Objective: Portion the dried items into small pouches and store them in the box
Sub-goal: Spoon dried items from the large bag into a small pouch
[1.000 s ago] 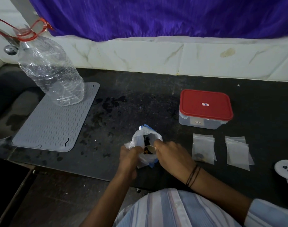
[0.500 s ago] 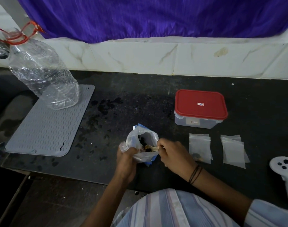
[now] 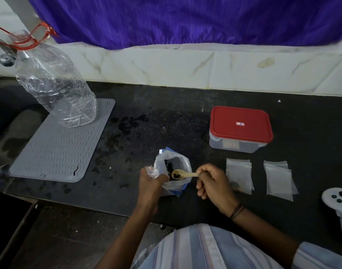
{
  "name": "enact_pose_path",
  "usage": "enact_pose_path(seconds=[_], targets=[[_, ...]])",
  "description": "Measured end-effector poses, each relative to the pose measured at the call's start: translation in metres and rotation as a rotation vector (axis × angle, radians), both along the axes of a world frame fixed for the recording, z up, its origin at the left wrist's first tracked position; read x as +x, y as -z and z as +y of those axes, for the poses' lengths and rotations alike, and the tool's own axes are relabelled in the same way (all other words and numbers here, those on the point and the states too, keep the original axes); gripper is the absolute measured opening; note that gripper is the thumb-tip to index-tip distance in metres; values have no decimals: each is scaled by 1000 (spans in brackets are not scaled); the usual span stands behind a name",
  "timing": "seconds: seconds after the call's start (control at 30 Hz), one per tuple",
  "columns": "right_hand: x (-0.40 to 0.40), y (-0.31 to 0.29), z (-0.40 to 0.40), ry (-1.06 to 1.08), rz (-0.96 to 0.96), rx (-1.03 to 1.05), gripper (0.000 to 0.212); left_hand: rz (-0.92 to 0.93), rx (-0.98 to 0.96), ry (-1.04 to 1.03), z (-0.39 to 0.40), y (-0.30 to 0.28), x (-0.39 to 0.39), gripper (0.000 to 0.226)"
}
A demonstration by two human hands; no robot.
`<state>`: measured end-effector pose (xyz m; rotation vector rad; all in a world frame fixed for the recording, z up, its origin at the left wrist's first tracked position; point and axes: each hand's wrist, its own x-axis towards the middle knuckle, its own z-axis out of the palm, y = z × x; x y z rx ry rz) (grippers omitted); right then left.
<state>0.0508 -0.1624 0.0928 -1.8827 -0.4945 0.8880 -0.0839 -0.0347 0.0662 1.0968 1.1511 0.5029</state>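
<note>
An open white and blue plastic bag (image 3: 182, 166) of dark dried items stands on the black counter. My left hand (image 3: 151, 183) grips its near rim. My right hand (image 3: 213, 183) pinches the handle of a small wooden spoon (image 3: 182, 174), whose bowl carries dark dried pieces just above the bag's mouth. To the right lie small clear pouches: one pile (image 3: 238, 175) with a few dark pieces inside, another pile (image 3: 279, 180) further right. The box (image 3: 240, 130), clear with a red lid on it, stands behind the pouches.
A grey ribbed mat (image 3: 57, 144) lies at the left with a large clear plastic bottle (image 3: 53, 88) on its far corner. A white controller (image 3: 339, 206) sits at the right edge. Dark stains mark the counter (image 3: 156, 121); its front edge runs near my body.
My right hand has drawn the spoon out of the bag towards the right, with dried pieces now showing in its bowl. My left hand keeps its hold on the bag.
</note>
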Motion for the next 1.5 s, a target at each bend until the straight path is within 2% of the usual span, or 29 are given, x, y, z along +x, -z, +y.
enact_pose_path(seconds=[0.23,0.4,0.47,0.7,0.83,0.9,0.97,1.03,1.17,1.23,1.3,1.4,1.43,1.5], targets=[[2,-4,-5,99,8,98,17,52,253,-28,2,-8,-5,43],[9,-29,-9,163,45,208,17,205,721,13,3,-20,-9,46],[9,-45,-10,172,60,268,18,222,849,50,2,-26,-8,45],[-1,-78,-7,83,49,374,19,239,928,250,0,-21,0,44],[-7,-75,-7,-22,-75,353,19,246,1073,256,-6,-32,7,39],[-9,-74,-8,-132,-331,327,15,297,1136,274,-7,-32,8,33],[-9,-74,-8,-326,-755,252,15,334,1135,302,-7,-25,7,34],[-12,-71,-6,-497,-1023,240,15,320,1094,321,-7,-21,5,35],[-13,-57,-3,-573,-1284,289,32,252,1010,281,-7,-25,2,41],[-9,-56,-6,-542,-1377,328,31,193,944,230,-6,-29,1,40],[-8,-58,-10,-452,-1335,382,24,157,896,176,-3,-31,-2,35],[-3,-57,-8,-251,-1008,407,24,224,855,100,4,-27,-8,39],[0,-53,-6,-209,-908,380,23,241,808,64,7,-23,-10,38],[5,-42,1,-219,-828,251,23,244,653,-1,12,-17,-14,36]])
